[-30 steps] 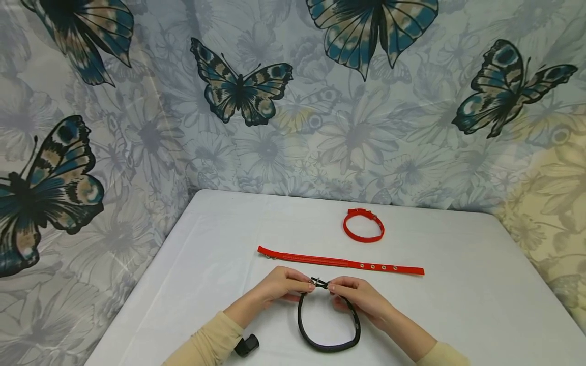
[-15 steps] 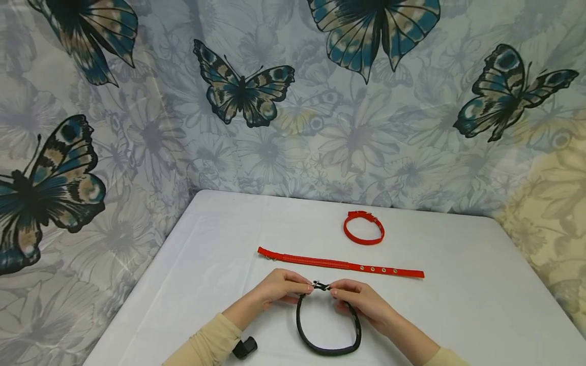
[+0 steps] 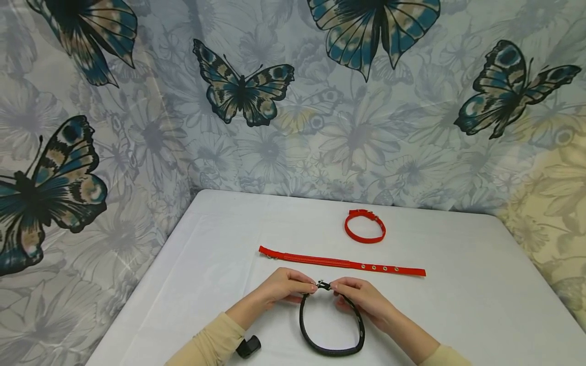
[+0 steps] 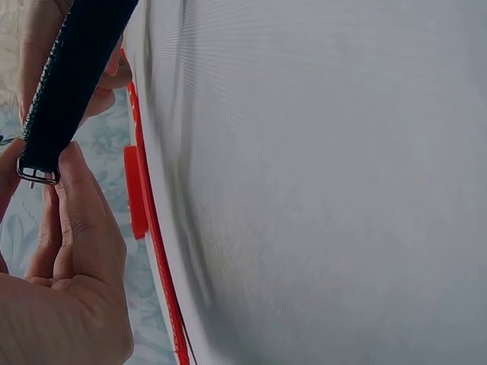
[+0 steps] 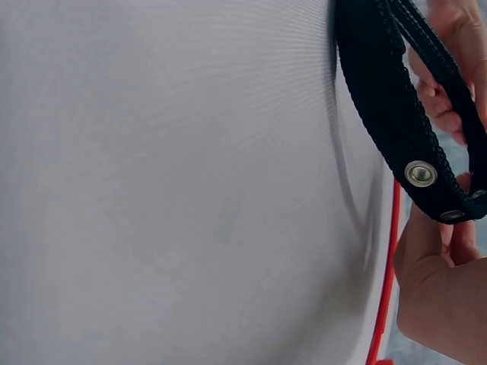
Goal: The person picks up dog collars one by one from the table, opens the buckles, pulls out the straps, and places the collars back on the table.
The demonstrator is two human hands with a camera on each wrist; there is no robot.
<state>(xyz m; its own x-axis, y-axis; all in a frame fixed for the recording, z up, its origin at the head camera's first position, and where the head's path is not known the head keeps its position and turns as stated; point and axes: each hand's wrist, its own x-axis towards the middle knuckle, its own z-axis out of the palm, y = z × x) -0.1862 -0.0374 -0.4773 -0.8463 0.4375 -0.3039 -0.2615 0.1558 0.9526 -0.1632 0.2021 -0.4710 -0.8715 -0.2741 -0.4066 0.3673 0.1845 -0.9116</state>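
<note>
Two hands meet at the buckle of a black collar

The black collar [image 3: 331, 352] is held near the front of the bench [image 3: 494, 305], bent round so its ends come together at the metal buckle [image 4: 36, 175]. Whether its lowest curve rests on the cloth, I cannot tell. The left hand [image 3: 284, 285] has its fingers pinched on the buckle end, probably to steady it; in the left wrist view they grip either side of the metal frame. The right hand [image 3: 361, 296] pinches the strap just beside the buckle, fingers closed on it, a hold that seems suited to fine guiding. The loop falls towards the person, which leaves the buckle unobstructed between the hands. A metal eyelet [image 5: 421, 174] shows along the strap.

Beyond the hands, a red strap [image 3: 316, 261] lies stretched out, and behind that sits a red collar [image 3: 364, 240] in a closed ring, both apparently out of the way. A small black object [image 3: 248, 347], hard to identify, lies beside the left sleeve [image 3: 212, 338].
</note>
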